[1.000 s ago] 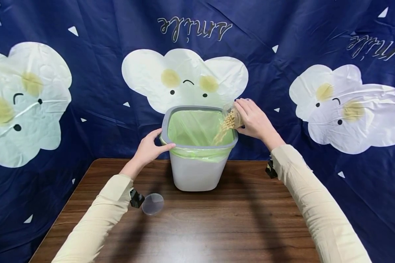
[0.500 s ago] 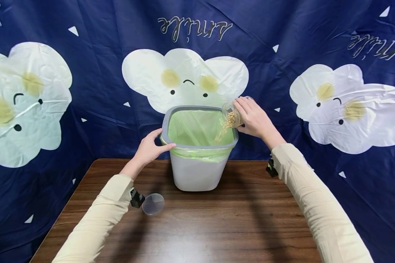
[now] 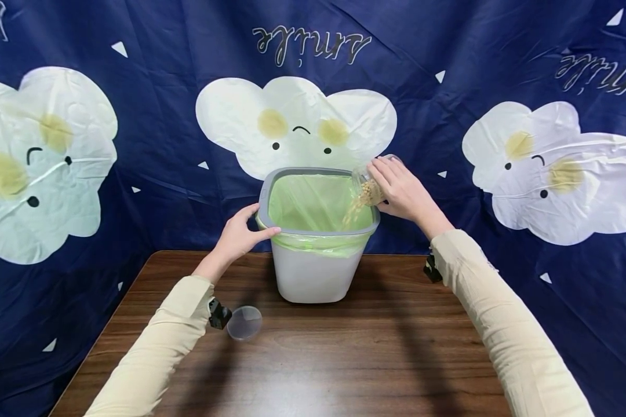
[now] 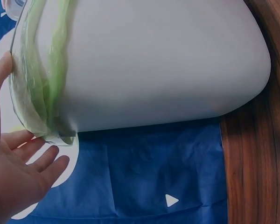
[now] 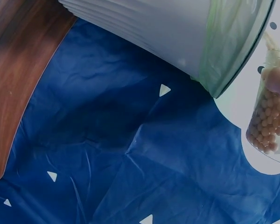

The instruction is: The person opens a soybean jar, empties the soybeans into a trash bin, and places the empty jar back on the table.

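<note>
A light grey trash bin [image 3: 315, 275] with a darker rim stands on the table, lined with a green bag [image 3: 308, 200]. My left hand [image 3: 236, 236] holds the bin's near left corner, thumb on the front rim and fingers at the left side. In the left wrist view, those fingers [image 4: 44, 163] reach under the bag's folded edge. My right hand [image 3: 404, 191] grips a clear jar [image 5: 266, 123] tipped over the bin's right rim. Pale yellow soybeans [image 3: 356, 209] stream from its mouth into the bag. Several beans still fill the jar; the bin's bottom is hidden.
A clear round lid [image 3: 245, 323] lies on the brown wooden table [image 3: 334, 359], left of the bin and near my left wrist. Behind the table hangs a dark blue cloth [image 3: 162, 145] printed with white clouds.
Beans keep pouring from the tilted jar, which tips slightly further down. My left hand stays in place on the bin's rim.
</note>
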### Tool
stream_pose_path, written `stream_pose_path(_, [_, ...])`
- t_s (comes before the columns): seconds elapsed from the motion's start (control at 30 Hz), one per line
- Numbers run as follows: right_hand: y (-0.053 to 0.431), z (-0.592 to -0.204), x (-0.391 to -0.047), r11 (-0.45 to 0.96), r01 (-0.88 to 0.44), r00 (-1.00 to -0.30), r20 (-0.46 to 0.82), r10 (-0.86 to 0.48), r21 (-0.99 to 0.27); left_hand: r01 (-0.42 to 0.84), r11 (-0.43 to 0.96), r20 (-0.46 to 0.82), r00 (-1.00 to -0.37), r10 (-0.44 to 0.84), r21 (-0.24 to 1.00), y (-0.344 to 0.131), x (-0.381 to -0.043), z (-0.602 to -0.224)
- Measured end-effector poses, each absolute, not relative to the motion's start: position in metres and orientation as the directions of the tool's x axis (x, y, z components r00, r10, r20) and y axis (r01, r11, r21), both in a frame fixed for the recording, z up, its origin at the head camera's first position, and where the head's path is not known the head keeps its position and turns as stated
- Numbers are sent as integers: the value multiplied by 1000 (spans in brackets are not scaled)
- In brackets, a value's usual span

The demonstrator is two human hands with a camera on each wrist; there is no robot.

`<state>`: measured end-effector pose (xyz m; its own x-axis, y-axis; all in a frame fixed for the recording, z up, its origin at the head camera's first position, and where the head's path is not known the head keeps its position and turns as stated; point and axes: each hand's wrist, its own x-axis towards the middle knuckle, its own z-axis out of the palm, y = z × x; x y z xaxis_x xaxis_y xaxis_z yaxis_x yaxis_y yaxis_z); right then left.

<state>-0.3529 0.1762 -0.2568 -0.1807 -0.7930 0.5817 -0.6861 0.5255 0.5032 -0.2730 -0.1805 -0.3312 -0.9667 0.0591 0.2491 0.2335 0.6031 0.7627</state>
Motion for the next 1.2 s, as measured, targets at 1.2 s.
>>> stream_pose_path(1.2, [155, -259, -349, 516, -655, -174, 555, -814, 552, 253, 567, 272, -961, 53, 784, -181, -271, -333])
